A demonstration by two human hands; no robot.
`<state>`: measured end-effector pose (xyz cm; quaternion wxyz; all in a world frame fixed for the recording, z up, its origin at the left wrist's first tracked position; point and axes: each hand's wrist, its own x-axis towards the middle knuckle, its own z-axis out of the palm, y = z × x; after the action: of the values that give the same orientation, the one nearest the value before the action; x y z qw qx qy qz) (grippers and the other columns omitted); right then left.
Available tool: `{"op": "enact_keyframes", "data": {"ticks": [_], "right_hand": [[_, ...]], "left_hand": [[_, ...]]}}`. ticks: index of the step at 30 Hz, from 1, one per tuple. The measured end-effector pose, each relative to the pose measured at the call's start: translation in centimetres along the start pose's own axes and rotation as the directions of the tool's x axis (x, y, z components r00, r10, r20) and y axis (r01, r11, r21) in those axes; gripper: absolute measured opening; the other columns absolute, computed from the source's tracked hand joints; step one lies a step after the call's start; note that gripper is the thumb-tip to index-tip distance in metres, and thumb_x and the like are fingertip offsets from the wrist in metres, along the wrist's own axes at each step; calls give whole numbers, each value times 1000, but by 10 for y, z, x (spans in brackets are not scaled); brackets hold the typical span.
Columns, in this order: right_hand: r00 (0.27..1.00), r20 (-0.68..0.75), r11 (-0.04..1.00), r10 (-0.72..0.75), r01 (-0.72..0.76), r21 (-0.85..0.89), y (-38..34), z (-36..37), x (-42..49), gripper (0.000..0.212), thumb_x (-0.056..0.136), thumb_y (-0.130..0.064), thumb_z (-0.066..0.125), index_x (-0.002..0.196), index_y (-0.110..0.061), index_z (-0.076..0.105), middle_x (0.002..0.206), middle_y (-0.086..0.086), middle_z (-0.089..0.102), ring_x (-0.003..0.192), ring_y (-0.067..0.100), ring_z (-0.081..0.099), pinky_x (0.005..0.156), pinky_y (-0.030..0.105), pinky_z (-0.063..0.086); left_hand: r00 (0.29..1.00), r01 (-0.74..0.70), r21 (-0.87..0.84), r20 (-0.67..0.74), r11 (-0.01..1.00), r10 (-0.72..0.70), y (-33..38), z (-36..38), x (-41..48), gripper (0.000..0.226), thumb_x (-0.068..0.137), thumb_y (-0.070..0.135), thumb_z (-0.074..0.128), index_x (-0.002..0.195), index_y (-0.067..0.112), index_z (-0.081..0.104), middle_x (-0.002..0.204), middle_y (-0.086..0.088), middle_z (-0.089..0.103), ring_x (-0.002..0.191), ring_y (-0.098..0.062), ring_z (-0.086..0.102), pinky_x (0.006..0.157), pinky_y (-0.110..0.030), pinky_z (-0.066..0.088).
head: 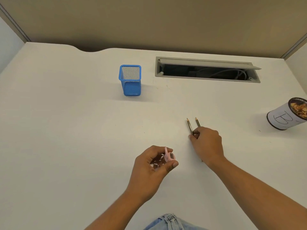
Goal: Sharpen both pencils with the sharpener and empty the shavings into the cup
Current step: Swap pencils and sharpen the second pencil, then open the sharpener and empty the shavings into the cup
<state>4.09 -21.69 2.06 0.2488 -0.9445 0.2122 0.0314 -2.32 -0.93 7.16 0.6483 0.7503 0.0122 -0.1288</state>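
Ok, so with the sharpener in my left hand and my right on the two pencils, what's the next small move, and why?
Probably lift your right hand off the pencils and carry the sharpener in your left hand to the cup on the right. Both tips already look pointed, so emptying the shavings seems to be what's left.

Under both hands the broad white desk top [66,130] looks like smooth matt laminate, faintly scuffed. The small pink pencil sharpener [169,157] pinched in the left hand [154,165] is glossy plastic, with a clear shavings case. The two slim dark pencils [189,126] gripped by the right hand [207,143] have a lacquered sheen and bare wood tips. Far beyond the left hand, the blue square pen pot [131,83] is painted wire mesh. Right of the right hand, the round paper-wrapped cup [282,118] is matt white; its dark rim may be plastic.
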Motion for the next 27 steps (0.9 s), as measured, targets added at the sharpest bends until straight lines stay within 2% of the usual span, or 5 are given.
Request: {"op": "enact_keyframes", "data": {"ticks": [5, 11, 21, 24, 27], "right_hand": [[999, 29, 999, 36, -36, 28, 2, -1, 7, 17, 85, -26, 71, 97, -14, 72, 91, 3, 75, 90, 26, 68, 82, 36, 56], [997, 58, 998, 52, -54, 41, 6, -2, 13, 19, 82, -29, 74, 95, -16, 70, 89, 2, 73, 89, 24, 67, 82, 35, 55], [998, 47, 998, 43, -45, 42, 4, -10, 10, 21, 81, -36, 74, 92, -19, 68, 81, -5, 71, 81, 21, 67, 74, 32, 54], [999, 25, 989, 30, -33, 147, -2, -22, 0, 14, 83, -37, 72, 86, -24, 69, 73, -13, 69, 73, 11, 65, 61, 24, 47], [990, 132, 944, -43, -3, 330, -14, -36, -16, 7, 83, -30, 73, 80, -24, 72, 73, -8, 72, 67, 9, 67, 61, 20, 46]], "left_hand": [[1000, -4, 10, -1, 1000, 4, -1, 0, 4, 23, 73, 21, 82, 92, 31, 72, 89, 13, 74, 78, -5, 66, 69, -10, 49], [1000, -12, 9, -3, 1000, 12, 0, 3, 5, 25, 68, 36, 79, 91, 32, 72, 89, 11, 74, 80, -9, 67, 70, -11, 50], [1000, 0, 24, -12, 1000, 0, 4, 1, 1, 24, 73, 21, 83, 92, 33, 73, 89, 11, 75, 81, -10, 68, 71, -11, 50], [1000, 23, 5, -14, 1000, -22, 7, -1, -1, 25, 72, 20, 83, 92, 33, 74, 88, 14, 76, 81, -8, 69, 70, -10, 50], [999, 30, -9, -11, 999, -30, 11, -1, -3, 27, 72, 16, 84, 90, 32, 72, 87, 14, 77, 81, -8, 70, 71, -12, 53]]}}
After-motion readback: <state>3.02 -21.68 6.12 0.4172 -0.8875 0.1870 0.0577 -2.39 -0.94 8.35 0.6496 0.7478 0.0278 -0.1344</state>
